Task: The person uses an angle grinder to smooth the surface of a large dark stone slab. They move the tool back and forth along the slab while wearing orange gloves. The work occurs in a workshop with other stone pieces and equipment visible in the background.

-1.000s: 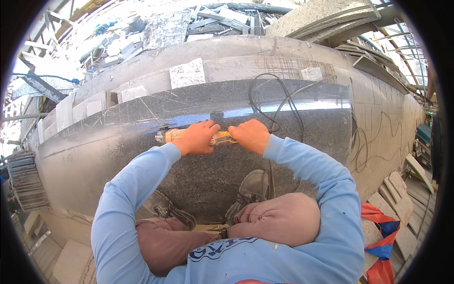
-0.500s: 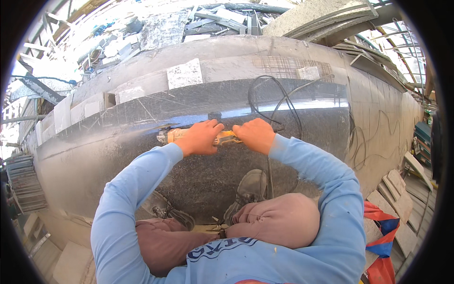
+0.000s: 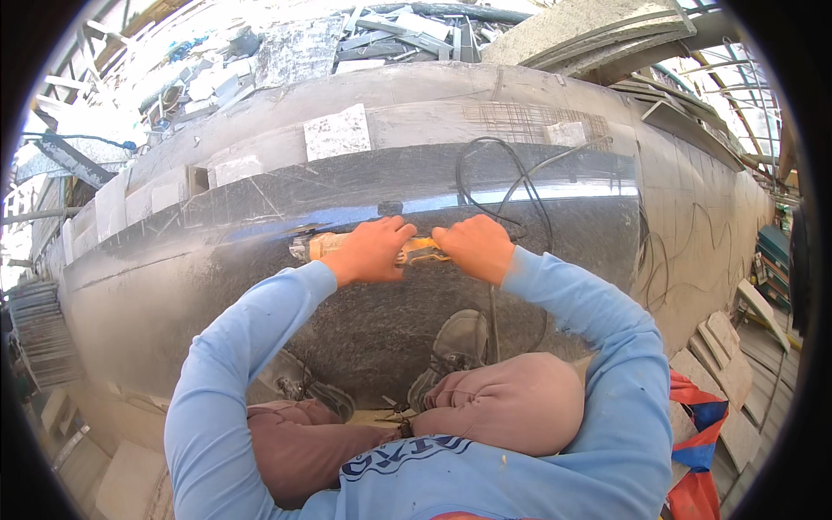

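Note:
A yellow angle grinder lies level just above a dark stone slab. My left hand wraps the front of its body, close to the metal head. Its rear end is gripped by my right hand. Beneath the head, the disc is hard to make out; a thin line runs from there leftward across the slab, with pale dust around it. Beyond my left hand sits a small black block. A black cord loops over the slab past my right hand.
Pale stone offcuts and a wire mesh lie along the slab's far side. Rubble is heaped at the back. My shoes rest on the slab. Red-and-blue cloth and broken slabs lie at right.
Both hands and the grinder have shifted very slightly to the right. My grip on the grinder looks the same.

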Demonstrator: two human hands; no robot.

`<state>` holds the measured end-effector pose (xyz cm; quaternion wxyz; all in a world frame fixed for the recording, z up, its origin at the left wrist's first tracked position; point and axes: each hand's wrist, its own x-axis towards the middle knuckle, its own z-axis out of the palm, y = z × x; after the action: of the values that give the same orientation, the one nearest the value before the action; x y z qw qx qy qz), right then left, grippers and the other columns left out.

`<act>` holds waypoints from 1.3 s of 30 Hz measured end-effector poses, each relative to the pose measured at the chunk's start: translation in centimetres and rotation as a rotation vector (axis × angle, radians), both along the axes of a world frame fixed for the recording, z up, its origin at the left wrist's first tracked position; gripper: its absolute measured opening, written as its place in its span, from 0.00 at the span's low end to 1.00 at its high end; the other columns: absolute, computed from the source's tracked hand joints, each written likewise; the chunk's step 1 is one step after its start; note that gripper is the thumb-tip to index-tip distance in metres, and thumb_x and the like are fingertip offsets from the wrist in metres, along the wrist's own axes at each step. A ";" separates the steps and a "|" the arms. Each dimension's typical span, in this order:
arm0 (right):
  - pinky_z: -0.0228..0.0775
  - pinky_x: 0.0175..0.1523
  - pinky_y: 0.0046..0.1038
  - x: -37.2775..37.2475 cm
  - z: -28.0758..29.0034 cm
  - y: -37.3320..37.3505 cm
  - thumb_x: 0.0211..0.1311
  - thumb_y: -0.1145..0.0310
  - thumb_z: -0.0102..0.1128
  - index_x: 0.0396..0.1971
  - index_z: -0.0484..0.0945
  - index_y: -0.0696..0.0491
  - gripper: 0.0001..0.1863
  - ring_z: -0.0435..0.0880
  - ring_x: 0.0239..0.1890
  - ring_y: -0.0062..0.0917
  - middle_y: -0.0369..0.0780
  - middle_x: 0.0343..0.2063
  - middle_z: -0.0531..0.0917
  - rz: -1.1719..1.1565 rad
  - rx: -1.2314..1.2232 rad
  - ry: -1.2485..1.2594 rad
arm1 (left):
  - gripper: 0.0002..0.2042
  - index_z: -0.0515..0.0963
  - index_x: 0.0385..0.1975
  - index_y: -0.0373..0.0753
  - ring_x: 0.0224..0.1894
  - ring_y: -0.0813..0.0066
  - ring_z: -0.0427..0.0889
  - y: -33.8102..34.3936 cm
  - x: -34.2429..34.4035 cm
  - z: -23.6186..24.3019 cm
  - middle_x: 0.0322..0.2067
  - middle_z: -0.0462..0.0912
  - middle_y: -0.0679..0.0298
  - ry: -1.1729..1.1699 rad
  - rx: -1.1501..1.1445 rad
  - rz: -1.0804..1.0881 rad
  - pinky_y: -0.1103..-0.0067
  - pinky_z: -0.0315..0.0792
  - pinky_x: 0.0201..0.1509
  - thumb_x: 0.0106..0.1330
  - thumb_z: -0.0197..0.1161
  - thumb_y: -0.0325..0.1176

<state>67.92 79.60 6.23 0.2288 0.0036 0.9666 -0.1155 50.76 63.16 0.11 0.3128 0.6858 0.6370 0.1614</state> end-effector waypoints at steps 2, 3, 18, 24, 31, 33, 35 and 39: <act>0.77 0.32 0.38 -0.7 -1.6 -0.4 0.59 0.71 0.63 0.35 0.77 0.53 0.07 0.89 0.30 0.36 0.41 0.24 0.86 0.010 -0.003 0.016 | 0.31 0.73 0.53 0.37 0.49 0.55 0.80 -0.4 -0.6 -0.6 0.45 0.77 0.55 0.038 -0.029 0.005 0.64 0.77 0.50 0.47 0.75 0.37; 0.77 0.32 0.38 -1.0 -1.9 -0.4 0.59 0.71 0.63 0.36 0.77 0.53 0.07 0.89 0.30 0.36 0.41 0.24 0.86 0.017 -0.011 0.016 | 0.32 0.73 0.54 0.37 0.50 0.55 0.79 -0.6 -0.9 -0.7 0.45 0.77 0.55 0.040 -0.063 0.012 0.63 0.77 0.50 0.47 0.75 0.37; 0.77 0.32 0.39 0.7 -2.4 1.0 0.57 0.71 0.64 0.36 0.77 0.53 0.08 0.89 0.30 0.37 0.41 0.22 0.85 0.005 -0.011 0.017 | 0.31 0.73 0.53 0.37 0.51 0.55 0.80 0.8 0.7 -0.8 0.45 0.77 0.54 0.060 -0.074 -0.004 0.64 0.78 0.51 0.47 0.76 0.37; 0.77 0.33 0.39 -0.6 -3.7 0.0 0.56 0.70 0.65 0.37 0.77 0.54 0.10 0.89 0.30 0.37 0.41 0.23 0.86 0.018 -0.034 0.012 | 0.32 0.72 0.54 0.37 0.51 0.55 0.80 -0.4 -0.6 -1.4 0.46 0.77 0.54 0.074 -0.102 0.008 0.63 0.78 0.51 0.47 0.76 0.37; 0.77 0.32 0.38 1.6 0.2 1.7 0.56 0.70 0.65 0.35 0.76 0.53 0.09 0.89 0.30 0.37 0.41 0.24 0.86 -0.011 0.000 -0.056 | 0.31 0.73 0.53 0.37 0.50 0.54 0.80 1.5 1.7 -0.3 0.45 0.77 0.54 0.019 0.015 -0.020 0.63 0.78 0.50 0.47 0.76 0.37; 0.77 0.32 0.38 2.0 0.0 1.8 0.57 0.70 0.65 0.35 0.77 0.53 0.08 0.89 0.30 0.37 0.41 0.24 0.86 -0.019 0.004 -0.035 | 0.31 0.73 0.53 0.37 0.50 0.54 0.80 1.8 1.9 -0.4 0.45 0.77 0.54 0.018 0.005 -0.022 0.63 0.78 0.50 0.47 0.76 0.37; 0.77 0.33 0.39 1.8 -1.5 1.7 0.57 0.70 0.64 0.36 0.77 0.53 0.08 0.89 0.30 0.37 0.41 0.24 0.86 -0.017 -0.002 0.026 | 0.31 0.73 0.53 0.37 0.50 0.54 0.80 1.6 1.5 -0.9 0.45 0.77 0.54 0.026 -0.025 -0.022 0.63 0.78 0.50 0.47 0.76 0.38; 0.77 0.34 0.39 0.6 -3.7 0.8 0.59 0.70 0.63 0.36 0.78 0.53 0.07 0.89 0.31 0.37 0.41 0.25 0.86 -0.002 -0.031 0.057 | 0.32 0.73 0.53 0.37 0.49 0.53 0.80 0.8 0.3 -1.1 0.45 0.77 0.54 0.081 -0.133 0.000 0.62 0.77 0.50 0.47 0.76 0.39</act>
<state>68.47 80.42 2.51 0.2012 -0.0022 0.9708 -0.1305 51.07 63.95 -0.97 0.3316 0.6693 0.6586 0.0906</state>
